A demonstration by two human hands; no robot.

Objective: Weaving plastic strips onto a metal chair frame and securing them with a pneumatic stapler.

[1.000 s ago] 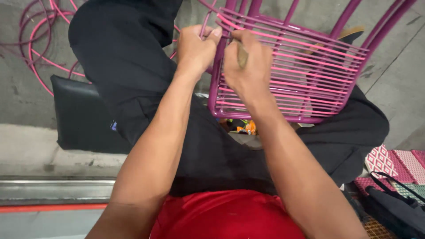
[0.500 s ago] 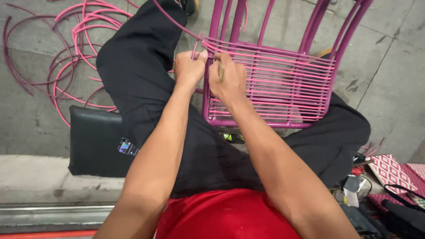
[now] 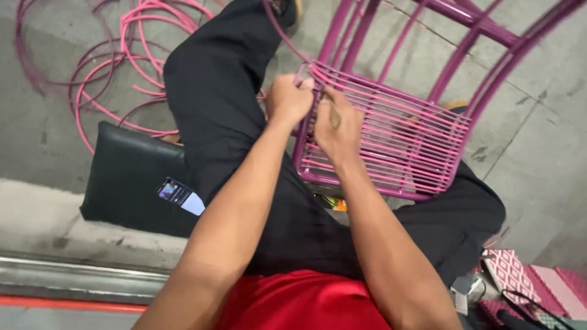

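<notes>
red shirt (image 3: 306,302), black trousers (image 3: 226,110) — arms bare.

The pink chair frame (image 3: 391,140) runs off the top edge; both hands' fingers (image 3: 306,85) overlap, grip unclear.

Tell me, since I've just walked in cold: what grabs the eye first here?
The magenta metal frame strung with rows of pink cord, right of centre, with the left hand and right hand working at its near corner. Loose pink cord loops over the concrete floor upper left, beside a black cushion.
</notes>
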